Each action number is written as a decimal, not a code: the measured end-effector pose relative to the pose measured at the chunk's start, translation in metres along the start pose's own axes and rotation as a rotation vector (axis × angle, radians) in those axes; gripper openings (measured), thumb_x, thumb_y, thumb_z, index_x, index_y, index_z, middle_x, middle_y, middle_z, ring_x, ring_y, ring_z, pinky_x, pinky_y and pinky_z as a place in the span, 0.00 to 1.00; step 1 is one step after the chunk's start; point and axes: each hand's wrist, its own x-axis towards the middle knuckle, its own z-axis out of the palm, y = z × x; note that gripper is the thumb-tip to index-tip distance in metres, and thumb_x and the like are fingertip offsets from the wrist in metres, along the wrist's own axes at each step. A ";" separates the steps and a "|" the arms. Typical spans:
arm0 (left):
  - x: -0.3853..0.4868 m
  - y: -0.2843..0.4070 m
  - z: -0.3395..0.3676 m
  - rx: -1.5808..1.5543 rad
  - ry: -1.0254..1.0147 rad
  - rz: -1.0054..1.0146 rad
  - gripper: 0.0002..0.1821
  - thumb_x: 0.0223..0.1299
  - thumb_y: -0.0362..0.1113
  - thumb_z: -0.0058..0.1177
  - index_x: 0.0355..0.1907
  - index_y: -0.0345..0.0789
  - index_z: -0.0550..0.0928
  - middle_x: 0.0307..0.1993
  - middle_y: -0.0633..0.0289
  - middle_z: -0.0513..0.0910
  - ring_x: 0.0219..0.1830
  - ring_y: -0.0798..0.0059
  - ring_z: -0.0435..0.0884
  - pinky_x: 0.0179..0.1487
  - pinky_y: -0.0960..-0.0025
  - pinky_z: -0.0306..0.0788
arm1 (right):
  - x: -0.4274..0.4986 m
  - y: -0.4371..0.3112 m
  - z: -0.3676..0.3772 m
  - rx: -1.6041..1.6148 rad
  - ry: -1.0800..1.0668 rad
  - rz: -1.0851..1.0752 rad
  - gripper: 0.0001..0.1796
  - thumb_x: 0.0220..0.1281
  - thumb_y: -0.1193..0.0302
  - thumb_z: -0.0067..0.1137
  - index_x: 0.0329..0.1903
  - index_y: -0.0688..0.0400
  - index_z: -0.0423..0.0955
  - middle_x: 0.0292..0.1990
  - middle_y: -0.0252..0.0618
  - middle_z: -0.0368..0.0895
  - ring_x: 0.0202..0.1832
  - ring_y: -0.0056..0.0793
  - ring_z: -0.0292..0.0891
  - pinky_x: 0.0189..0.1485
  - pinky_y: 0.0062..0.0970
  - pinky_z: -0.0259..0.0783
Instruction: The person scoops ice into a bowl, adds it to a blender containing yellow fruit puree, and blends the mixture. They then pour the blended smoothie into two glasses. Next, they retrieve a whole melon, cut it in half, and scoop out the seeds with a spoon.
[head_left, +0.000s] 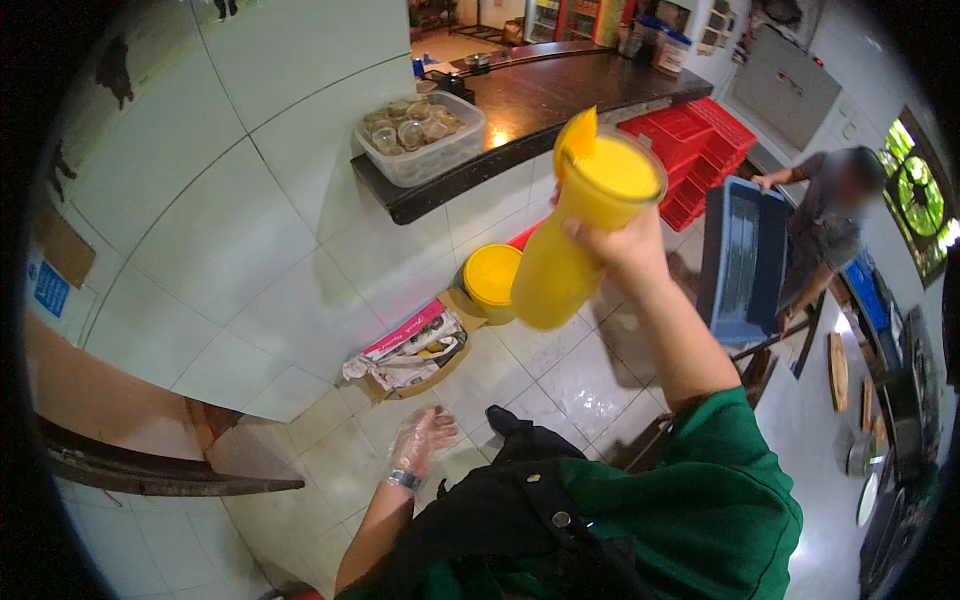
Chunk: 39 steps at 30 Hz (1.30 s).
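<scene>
My right hand (626, 240) is raised and wraps around a curved glass carafe (559, 262) full of a thick yellow drink. The carafe leans, its wide mouth toward the upper right. A yellow fruit slice (576, 144) sits on its rim. Part of my fingers is hidden behind the glass. Lower down, my left hand (426, 441) hangs over the tiled floor in a clear plastic glove, holding nothing, fingers loosely apart. Closest to it is an open cardboard box (420, 352) with newspaper and some yellow fruit inside.
A dark counter (555, 82) bears a clear plastic tub (420, 161) of small lidded cups. Below stands a yellow-lidded bucket (491, 274). Red crates (686, 150) are stacked behind the carafe. At right, a person (825, 210) holds a blue-grey bin (742, 262) beside a steel worktable (802, 450).
</scene>
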 end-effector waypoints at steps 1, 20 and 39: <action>0.018 -0.004 -0.009 0.064 0.092 -0.002 0.25 0.66 0.55 0.53 0.53 0.36 0.76 0.46 0.56 0.83 0.43 0.68 0.83 0.44 0.66 0.74 | 0.034 0.017 -0.003 0.022 0.012 0.002 0.27 0.45 0.70 0.67 0.51 0.63 0.73 0.42 0.38 0.82 0.44 0.28 0.79 0.50 0.32 0.74; 0.053 -0.117 -0.124 0.541 0.423 -0.169 0.21 0.65 0.48 0.49 0.45 0.29 0.77 0.33 0.56 0.80 0.35 0.68 0.80 0.37 0.66 0.76 | 0.388 0.253 -0.015 -0.237 0.396 -0.111 0.37 0.41 0.64 0.77 0.53 0.62 0.65 0.46 0.48 0.81 0.47 0.38 0.80 0.51 0.34 0.75; 0.008 -0.113 -0.085 0.130 0.730 -0.326 0.24 0.59 0.46 0.50 0.48 0.27 0.80 0.36 0.54 0.84 0.34 0.67 0.82 0.39 0.67 0.75 | 0.514 0.344 0.012 -0.435 0.536 -0.042 0.49 0.41 0.58 0.78 0.61 0.67 0.58 0.56 0.53 0.74 0.58 0.46 0.73 0.61 0.35 0.67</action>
